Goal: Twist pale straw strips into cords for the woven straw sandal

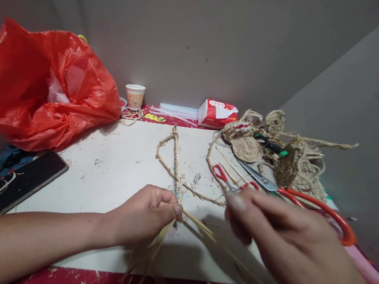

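Note:
My left hand point(159, 209) is closed in a pinch on a braided straw cord point(178, 170), which runs away from me over the white board. Below the pinch, loose straw strands point(200, 225) fan out toward the near edge. My right hand point(279, 236) hovers to the right, somewhat blurred, its fingers curled and the thumb pressed in; whatever lies between them is hidden. Beyond it are red-handled scissors point(267, 181) and a smaller red pair point(224, 176). A thin twisted rope point(203, 196) loops across the board between the hands.
Coiled straw pieces point(248, 147) and a dark green-tipped tool point(272, 145) are heaped at right. A tissue pack point(215, 112) and paper cup point(135, 97) stand along the wall. At left are a red plastic bag point(81, 103) and a phone point(28, 179). The white board point(111, 167) carries scraps.

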`<action>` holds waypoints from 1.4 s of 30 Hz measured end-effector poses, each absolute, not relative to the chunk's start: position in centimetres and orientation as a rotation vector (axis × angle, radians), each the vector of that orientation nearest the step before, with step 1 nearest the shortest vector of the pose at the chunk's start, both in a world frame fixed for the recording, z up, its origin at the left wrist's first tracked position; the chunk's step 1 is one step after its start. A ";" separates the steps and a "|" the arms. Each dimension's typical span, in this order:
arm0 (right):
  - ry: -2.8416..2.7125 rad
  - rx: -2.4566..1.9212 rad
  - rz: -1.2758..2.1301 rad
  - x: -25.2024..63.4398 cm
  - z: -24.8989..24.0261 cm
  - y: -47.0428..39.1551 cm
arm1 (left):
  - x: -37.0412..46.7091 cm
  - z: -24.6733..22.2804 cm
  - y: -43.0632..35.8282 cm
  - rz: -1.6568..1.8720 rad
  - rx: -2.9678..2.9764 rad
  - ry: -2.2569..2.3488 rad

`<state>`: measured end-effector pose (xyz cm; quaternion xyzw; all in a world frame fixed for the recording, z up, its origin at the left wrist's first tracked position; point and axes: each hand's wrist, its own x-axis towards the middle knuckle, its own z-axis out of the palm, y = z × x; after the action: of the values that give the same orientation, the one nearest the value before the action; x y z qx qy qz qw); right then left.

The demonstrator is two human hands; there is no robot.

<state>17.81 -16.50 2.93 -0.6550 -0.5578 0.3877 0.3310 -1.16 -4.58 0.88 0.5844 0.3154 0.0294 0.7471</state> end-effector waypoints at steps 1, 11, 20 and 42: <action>-1.369 -1.746 0.901 17.7 3.1 -15.2 | -1.1 0.9 -4.6 0.074 1.269 0.685; -1.168 -1.393 1.790 15.6 -0.3 -12.7 | -1.0 0.4 -4.7 0.106 1.270 0.555; -1.054 -1.294 1.825 16.1 -1.1 -12.2 | -1.2 1.5 -3.8 0.015 1.660 0.551; -0.532 -1.441 1.735 12.5 -1.6 -13.9 | -2.6 -0.2 -9.0 0.099 3.046 0.240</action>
<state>12.46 -13.88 -1.60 -0.5697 -0.2104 0.6861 0.4006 -2.56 -8.97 -0.18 0.9955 0.0785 0.0325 0.0423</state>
